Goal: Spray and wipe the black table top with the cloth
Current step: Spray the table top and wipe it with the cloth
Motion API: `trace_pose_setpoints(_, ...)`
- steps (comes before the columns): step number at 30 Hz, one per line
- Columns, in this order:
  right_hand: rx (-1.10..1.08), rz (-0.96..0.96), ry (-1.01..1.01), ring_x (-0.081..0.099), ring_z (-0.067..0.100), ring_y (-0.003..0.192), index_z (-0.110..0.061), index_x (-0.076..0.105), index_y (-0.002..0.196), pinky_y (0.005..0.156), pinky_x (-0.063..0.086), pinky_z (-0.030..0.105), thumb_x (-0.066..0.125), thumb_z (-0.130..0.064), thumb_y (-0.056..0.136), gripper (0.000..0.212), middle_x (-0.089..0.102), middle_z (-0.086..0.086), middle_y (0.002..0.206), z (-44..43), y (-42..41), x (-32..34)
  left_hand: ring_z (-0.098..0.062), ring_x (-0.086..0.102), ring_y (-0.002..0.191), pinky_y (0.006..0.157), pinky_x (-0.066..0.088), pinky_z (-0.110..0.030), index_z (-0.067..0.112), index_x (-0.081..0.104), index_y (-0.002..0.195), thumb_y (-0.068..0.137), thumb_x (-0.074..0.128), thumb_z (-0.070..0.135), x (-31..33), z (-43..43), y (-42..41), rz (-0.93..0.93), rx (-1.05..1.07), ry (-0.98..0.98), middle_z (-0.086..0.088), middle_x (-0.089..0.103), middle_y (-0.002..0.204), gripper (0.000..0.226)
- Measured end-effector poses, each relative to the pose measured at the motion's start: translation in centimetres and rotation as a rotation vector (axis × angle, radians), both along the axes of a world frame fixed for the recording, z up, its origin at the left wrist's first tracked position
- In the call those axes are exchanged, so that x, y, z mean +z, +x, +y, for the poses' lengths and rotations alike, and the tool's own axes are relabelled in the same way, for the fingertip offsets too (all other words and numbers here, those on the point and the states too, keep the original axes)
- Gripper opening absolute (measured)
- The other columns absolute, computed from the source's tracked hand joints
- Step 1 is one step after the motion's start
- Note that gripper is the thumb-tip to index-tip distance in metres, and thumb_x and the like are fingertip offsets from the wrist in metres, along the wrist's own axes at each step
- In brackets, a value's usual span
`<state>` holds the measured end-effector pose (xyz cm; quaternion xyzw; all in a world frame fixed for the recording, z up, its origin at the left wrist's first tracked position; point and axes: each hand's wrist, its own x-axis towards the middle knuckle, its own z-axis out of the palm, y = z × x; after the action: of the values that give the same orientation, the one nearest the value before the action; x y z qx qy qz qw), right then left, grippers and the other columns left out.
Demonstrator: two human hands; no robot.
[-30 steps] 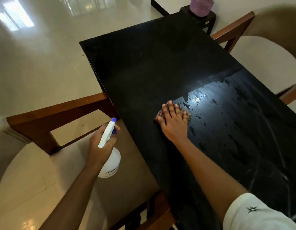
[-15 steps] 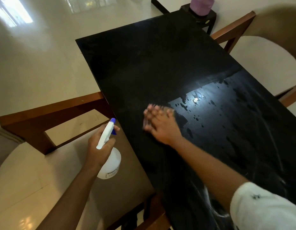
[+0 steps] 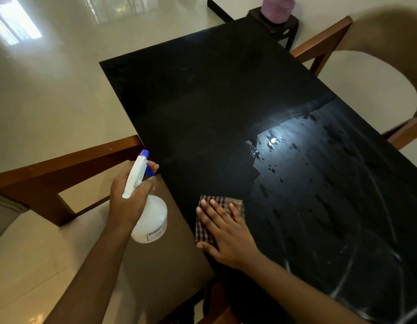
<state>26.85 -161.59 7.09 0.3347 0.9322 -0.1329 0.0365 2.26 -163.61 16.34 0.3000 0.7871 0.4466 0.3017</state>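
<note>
The black table top [image 3: 214, 94] runs from the far left to the near right, wet and streaked with droplets on its right half. My right hand [image 3: 226, 230] presses flat, fingers straight, on a folded checked cloth [image 3: 204, 230] at the table's near left edge. My left hand [image 3: 128, 197] grips a white spray bottle [image 3: 149, 220] with a blue nozzle, held upright off the table's left side, above a chair seat.
A wooden chair with a beige seat [image 3: 62, 253] stands at the left, its back rail [image 3: 62, 164] against the table edge. Another wooden chair [image 3: 343, 43] is at the far right. A purple object [image 3: 276, 5] sits on a small black stand beyond the table.
My right hand has slid the cloth toward me and to the left, from the table's middle to its near left edge. The left hand with the bottle has stayed in place.
</note>
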Motion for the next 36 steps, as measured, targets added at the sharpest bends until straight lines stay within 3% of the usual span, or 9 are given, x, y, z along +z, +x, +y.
trace_pose_setpoints(3,-0.045,-0.008,0.003,0.008,0.017,0.148,-0.027,0.013,0.154,0.116,0.009,0.056,0.015,-0.071,0.092,0.076,0.009,-0.003,0.160,6.2,-1.4,0.4,-0.020,0.056,0.102,0.086,0.052,-0.034,0.019,0.054,0.124,0.080,0.067,0.014,0.5,0.9,0.0,0.030,-0.061,0.030,-0.002,0.060,0.116,0.046)
trace_pose_setpoints(9,-0.393,-0.094,0.045,-0.001,0.015,0.149,-0.027,0.007,0.155,0.116,-0.001,0.049,0.017,-0.071,0.090,0.079,0.000,-0.004,0.162,19.9,-2.1,0.5,-0.017,0.059,0.101,0.080,0.047,-0.024,0.017,0.061,0.113,0.072,0.058,0.018,0.8,1.2,1.1,0.018,-0.142,0.064,0.000,0.064,0.110,0.041)
trace_pose_setpoints(12,-0.400,-0.066,0.038,-0.001,0.015,0.149,-0.026,0.004,0.155,0.117,-0.001,0.050,0.019,-0.068,0.093,0.076,-0.001,-0.003,0.162,17.8,-2.5,0.4,-0.013,0.059,0.099,0.077,0.045,-0.020,0.017,0.061,0.114,0.074,0.057,0.020,0.6,0.7,1.6,0.005,-0.143,0.058,0.001,0.064,0.111,0.041)
trace_pose_setpoints(16,-0.211,-0.039,-0.048,-0.007,0.013,0.148,-0.029,-0.001,0.154,0.118,-0.003,0.049,0.014,-0.070,0.092,0.075,-0.005,-0.006,0.161,8.9,0.0,0.9,-0.017,0.058,0.099,0.075,0.044,-0.021,0.017,0.061,0.115,0.072,0.056,0.022,1.2,0.8,1.8,-0.007,-0.152,0.064,0.000,0.064,0.112,0.043)
trace_pose_setpoints(19,-0.136,-0.005,-0.039,-0.002,0.012,0.148,-0.032,0.001,0.154,0.116,-0.002,0.048,0.015,-0.069,0.094,0.072,0.000,-0.009,0.161,4.1,3.0,0.6,-0.017,0.059,0.100,0.073,0.041,-0.018,0.015,0.062,0.115,0.070,0.055,0.022,2.5,1.4,2.0,-0.010,-0.241,0.057,0.001,0.065,0.111,0.046)
trace_pose_setpoints(21,-0.095,-0.008,-0.039,0.001,0.013,0.148,-0.032,0.003,0.153,0.116,-0.002,0.048,0.012,-0.071,0.093,0.072,0.001,-0.009,0.160,5.3,3.8,0.4,-0.015,0.060,0.102,0.074,0.041,-0.016,0.014,0.064,0.115,0.068,0.054,0.020,3.6,2.0,2.2,-0.006,-0.347,0.042,0.002,0.066,0.110,0.048)
trace_pose_setpoints(24,-0.187,-0.025,0.000,0.001,0.013,0.148,-0.031,0.006,0.154,0.117,0.003,0.052,0.007,-0.073,0.090,0.076,0.003,-0.008,0.161,11.7,3.3,0.4,-0.013,0.061,0.104,0.080,0.047,-0.023,0.017,0.066,0.113,0.067,0.054,0.018,4.7,3.1,2.5,-0.004,-0.461,0.022,0.004,0.068,0.111,0.048)
trace_pose_setpoints(30,-0.435,-0.109,-0.003,-0.001,0.012,0.148,-0.030,0.007,0.155,0.118,0.000,0.048,0.019,-0.071,0.091,0.077,0.000,-0.008,0.162,26.1,2.9,0.8,-0.019,0.060,0.108,0.087,0.052,-0.037,0.017,0.065,0.116,0.066,0.053,0.019,5.3,5.0,3.6,-0.010,-0.541,-0.002,0.002,0.067,0.112,0.051)
trace_pose_setpoints(36,-0.324,-0.042,0.006,-0.003,0.010,0.148,-0.028,0.004,0.154,0.118,0.001,0.048,0.016,-0.068,0.094,0.073,-0.002,-0.008,0.161,18.1,5.6,0.4,-0.015,0.061,0.111,0.087,0.056,-0.045,0.025,0.066,0.110,0.069,0.052,0.014,6.1,7.1,3.3,-0.099,-0.492,0.077,0.005,0.068,0.113,0.045)
